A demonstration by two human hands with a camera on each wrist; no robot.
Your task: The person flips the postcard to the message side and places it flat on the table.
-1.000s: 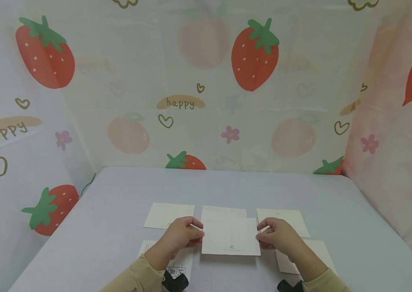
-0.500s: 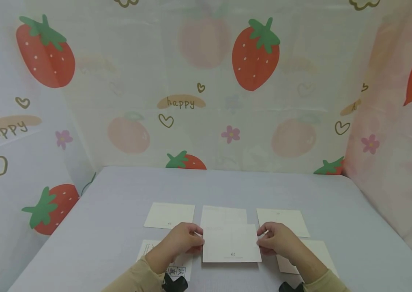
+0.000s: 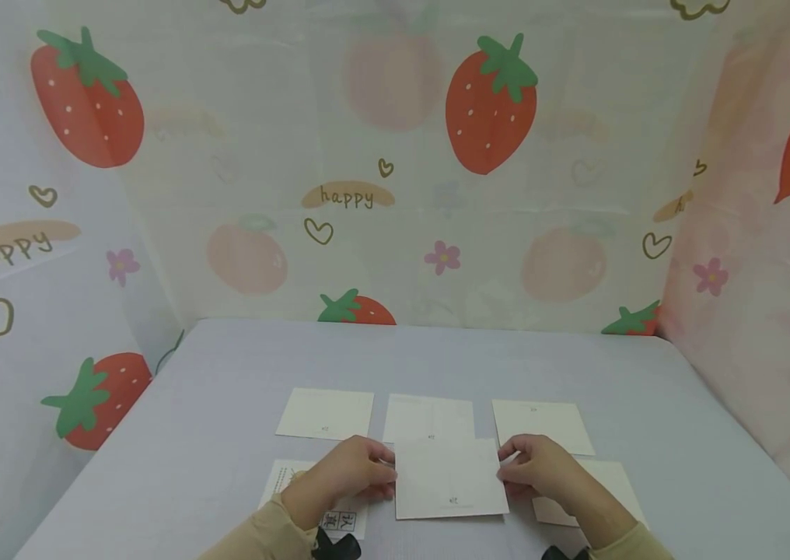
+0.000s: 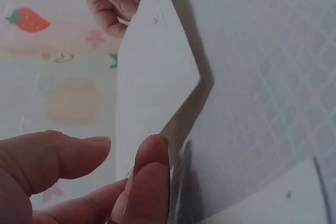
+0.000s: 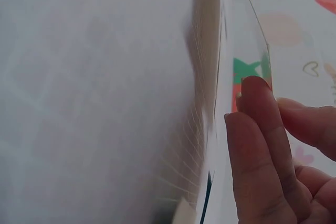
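A blank-looking white card point(image 3: 447, 474) with a tiny dark mark near its front edge is held level, low over the table. My left hand point(image 3: 349, 474) has thumb and fingers at its left side; in the left wrist view, fingers point(image 4: 149, 174) overlap that card's short edge. At the opposite side my right hand point(image 3: 542, 467) pinches the other short edge, and the right wrist view gives the card almost edge-on beside the fingertips point(image 5: 257, 90). A shadow runs under the card's front corner. Behind it lies another white card point(image 3: 430, 416), partly overlapped in the head view.
Similar cards lie at back left point(image 3: 328, 412) and back right point(image 3: 542, 420). A card printed with characters point(image 3: 342, 523) is partly under my left forearm, and a pale card point(image 3: 615, 486) by my right. The white table point(image 3: 262, 358) backs onto a strawberry-print curtain point(image 3: 395, 155).
Both hands have drawn the card toward me, down and slightly right. More of the card behind it shows, including its small mark. The cards on the table have not moved.
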